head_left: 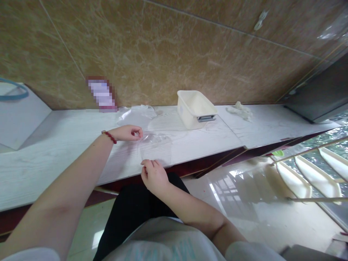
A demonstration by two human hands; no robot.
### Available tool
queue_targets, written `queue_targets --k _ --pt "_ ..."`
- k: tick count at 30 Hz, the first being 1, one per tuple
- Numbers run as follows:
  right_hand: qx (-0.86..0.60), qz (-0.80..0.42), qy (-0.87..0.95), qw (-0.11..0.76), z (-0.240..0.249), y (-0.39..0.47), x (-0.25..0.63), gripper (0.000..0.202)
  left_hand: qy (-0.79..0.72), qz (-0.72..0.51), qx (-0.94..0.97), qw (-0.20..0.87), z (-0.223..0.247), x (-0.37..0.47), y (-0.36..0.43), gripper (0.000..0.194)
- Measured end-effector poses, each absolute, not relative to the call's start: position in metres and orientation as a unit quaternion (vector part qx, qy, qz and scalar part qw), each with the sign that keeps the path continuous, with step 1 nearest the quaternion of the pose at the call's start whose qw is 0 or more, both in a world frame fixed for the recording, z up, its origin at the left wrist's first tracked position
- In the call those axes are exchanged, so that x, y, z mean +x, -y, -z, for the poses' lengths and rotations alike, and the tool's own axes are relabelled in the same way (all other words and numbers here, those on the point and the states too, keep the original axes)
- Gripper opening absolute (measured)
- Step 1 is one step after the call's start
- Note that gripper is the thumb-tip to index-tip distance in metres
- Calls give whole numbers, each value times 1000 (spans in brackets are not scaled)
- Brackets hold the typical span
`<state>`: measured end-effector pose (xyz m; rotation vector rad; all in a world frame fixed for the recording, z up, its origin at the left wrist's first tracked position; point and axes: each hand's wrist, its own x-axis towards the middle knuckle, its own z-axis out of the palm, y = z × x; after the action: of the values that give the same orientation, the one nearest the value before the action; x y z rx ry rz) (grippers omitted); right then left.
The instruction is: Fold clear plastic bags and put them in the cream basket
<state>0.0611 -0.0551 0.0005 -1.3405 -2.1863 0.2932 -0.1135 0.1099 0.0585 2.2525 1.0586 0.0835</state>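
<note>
A clear plastic bag lies stretched over the white wood-grain counter in front of me. My left hand, with a red bead bracelet at its wrist, is closed in a pinch on the bag's far left corner. Closer to the counter's front edge, my right hand has its fingers curled and pressed together at the bag's near edge. More clear plastic lies by the wall, just beyond my left hand. The bag's transparency makes its exact outline hard to see.
A cream plastic bin with a grey handle stands against the wall, right of the bag. Farther right lies a crumpled whitish cloth-like item. A white box is at far left. Cream trays sit on a rack at lower right.
</note>
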Motion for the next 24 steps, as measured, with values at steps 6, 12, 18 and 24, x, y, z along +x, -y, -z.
queue_targets --k 6,12,18,24 --pt "-561 -141 773 261 -9 57 55 52 -364 -66 847 382 -45 -104 -122 25" --pt "-581 -159 767 222 -11 48 52 30 -345 -70 842 408 -45 -91 -123 25" --pt "-590 -165 754 235 -9 44 66 22 -320 -86 843 425 -45 -77 -123 22" --pt "-600 -189 738 243 -8 45 75 21 -350 -109 842 397 -36 -72 -123 24"
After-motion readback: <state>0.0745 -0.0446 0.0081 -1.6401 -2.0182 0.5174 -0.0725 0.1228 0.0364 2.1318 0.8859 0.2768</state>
